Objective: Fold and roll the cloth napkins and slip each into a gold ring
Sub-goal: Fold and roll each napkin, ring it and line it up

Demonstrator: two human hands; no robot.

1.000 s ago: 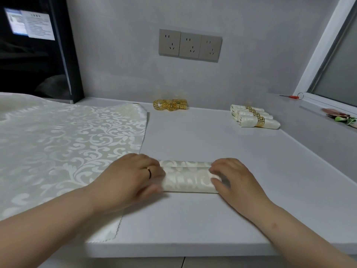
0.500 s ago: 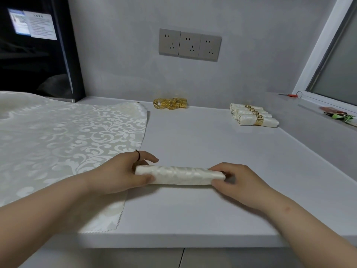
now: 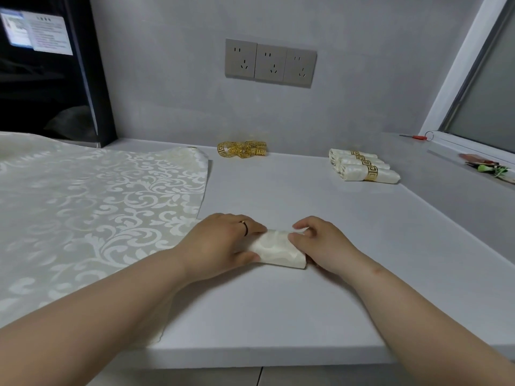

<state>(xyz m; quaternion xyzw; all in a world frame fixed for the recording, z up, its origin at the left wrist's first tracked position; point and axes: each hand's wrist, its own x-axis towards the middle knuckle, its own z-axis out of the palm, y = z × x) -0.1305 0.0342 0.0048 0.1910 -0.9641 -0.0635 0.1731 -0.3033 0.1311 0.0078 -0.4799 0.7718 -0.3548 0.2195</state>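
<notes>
- Pale grey table (image 3: 278,316): loose gold rings (image 3: 242,149) at the back, three ringed napkins (image 3: 362,169) back right.
- Left hand (image 3: 220,246) and right hand (image 3: 323,246) each grip an end of the rolled napkin (image 3: 278,250), front centre.

The left end of the rolled napkin (image 3: 278,250) is hidden under the left hand (image 3: 220,243); the right end is partly covered by the right hand (image 3: 320,240). At 9 o'clock the flat cloth (image 3: 83,204) is cut off by the edge. At 11 o'clock the text on the screen (image 3: 36,33) is blurred. The gold rings (image 3: 242,149) at 12 o'clock cannot be counted.
</notes>
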